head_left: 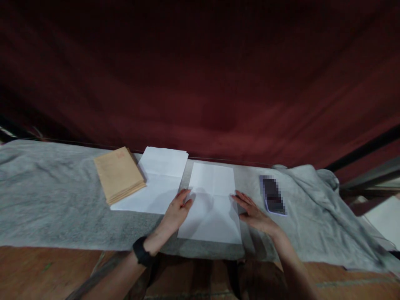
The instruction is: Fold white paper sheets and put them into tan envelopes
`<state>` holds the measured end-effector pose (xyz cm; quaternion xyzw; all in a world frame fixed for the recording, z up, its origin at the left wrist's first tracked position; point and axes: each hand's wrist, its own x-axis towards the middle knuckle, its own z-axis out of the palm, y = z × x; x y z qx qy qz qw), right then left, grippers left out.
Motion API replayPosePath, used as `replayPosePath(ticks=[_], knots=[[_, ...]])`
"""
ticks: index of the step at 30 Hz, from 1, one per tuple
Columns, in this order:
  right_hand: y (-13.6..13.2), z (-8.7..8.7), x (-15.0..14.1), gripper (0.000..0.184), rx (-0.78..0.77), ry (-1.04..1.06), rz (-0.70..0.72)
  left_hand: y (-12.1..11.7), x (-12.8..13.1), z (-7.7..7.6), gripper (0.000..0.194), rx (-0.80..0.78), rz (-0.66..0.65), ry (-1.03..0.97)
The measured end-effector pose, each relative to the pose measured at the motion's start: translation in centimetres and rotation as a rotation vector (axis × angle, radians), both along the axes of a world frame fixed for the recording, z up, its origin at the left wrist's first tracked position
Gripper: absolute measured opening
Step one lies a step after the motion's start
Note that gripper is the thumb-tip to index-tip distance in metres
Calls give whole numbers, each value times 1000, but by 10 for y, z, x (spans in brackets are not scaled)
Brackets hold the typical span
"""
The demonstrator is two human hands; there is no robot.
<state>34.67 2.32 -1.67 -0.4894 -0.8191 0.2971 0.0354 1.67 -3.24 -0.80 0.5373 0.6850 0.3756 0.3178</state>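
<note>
A white sheet of paper [212,212] with faint fold creases lies flat in front of me. At its left edge rests my left hand [178,210], fingers stretched out, a dark band on the wrist. My right hand [251,212] touches the opposite edge, its fingers extended and slightly apart. Neither hand grips anything. To the left lie more creased white sheets [165,162], apparently stacked. A pile of brown envelopes [118,173] partly covers their left side, the top one bearing a small reddish mark.
A phone [273,196] in a purple case lies right of my right hand, its screen pixelated. Grey cloth [56,196] covers the narrow work surface, rumpled at the right end. Dark red fabric [206,96] hangs right behind it. Brown tiles [37,271] show below the front edge.
</note>
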Motion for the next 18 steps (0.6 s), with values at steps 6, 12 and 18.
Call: replayPosePath(ticks=[6, 12, 18], knots=[[-4, 10, -7, 78, -30, 2, -50, 8, 0, 1, 42, -47, 70, -154], [-2, 4, -11, 53, 141, 215, -44, 14, -1, 6, 40, -48, 94, -213], [2, 6, -19, 28, 155, 490, -202, 20, -15, 28, 36, -49, 13, -433]])
